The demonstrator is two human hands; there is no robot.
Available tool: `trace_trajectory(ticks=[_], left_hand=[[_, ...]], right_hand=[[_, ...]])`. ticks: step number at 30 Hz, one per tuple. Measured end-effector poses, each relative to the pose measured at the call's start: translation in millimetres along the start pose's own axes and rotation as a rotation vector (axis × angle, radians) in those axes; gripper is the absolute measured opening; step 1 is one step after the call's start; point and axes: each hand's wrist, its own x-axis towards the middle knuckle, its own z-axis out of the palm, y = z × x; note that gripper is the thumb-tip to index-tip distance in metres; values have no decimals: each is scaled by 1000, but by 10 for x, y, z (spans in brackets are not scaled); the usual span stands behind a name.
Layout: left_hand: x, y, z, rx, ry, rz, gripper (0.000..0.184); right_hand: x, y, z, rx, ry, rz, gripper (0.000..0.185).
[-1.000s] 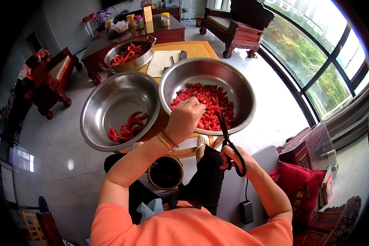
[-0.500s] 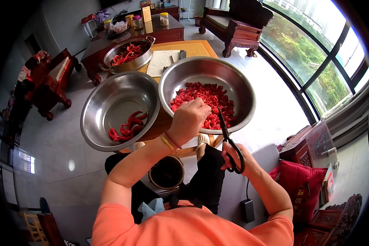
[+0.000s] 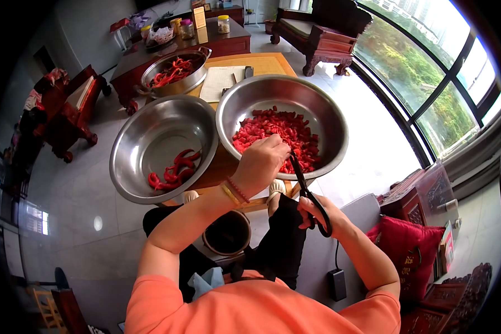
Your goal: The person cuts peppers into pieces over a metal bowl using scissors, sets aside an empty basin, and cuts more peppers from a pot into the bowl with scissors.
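Observation:
My left hand is closed in a pinch over the near part of the right metal bowl; what its fingertips hold is too small to make out. Black scissors are gripped in my right hand, their blades reaching up to my left fingertips. Many cut red pepper pieces lie in the right bowl. Several whole red peppers rest low in the left metal bowl, beside the right one.
A metal pot of red peppers and a sheet of paper stand on the wooden table behind the bowls. A dark bucket is on the floor between my legs. A red cushion lies at the right.
The scissor blades turned slightly and now meet my left fingertips. The red piece seen at those fingers is no longer visible. My left hand has shifted a little to the right.

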Motion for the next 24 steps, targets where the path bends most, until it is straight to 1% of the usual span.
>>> trace_trajectory(ticks=[9,15,18,21,22,23,24], left_hand=[[0,23,4,1,4,0,7],[-12,-2,10,2,12,12,8],[-23,-22,-5,25,24,16,8],[-90,-47,-62,59,-5,5,6],[-151,-37,-94,63,-10,2,5],[-230,-37,-119,72,-12,68,7],[-342,-14,-137,51,-17,89,7]], right_hand=[[-11,0,13,53,26,16,46],[-8,-7,24,64,8,-14,43],[8,3,30,129,48,80,41],[16,-2,12,105,94,45,41],[30,11,9,134,86,74,41],[32,30,-3,167,105,88,40],[32,52,-17,198,114,105,40]])
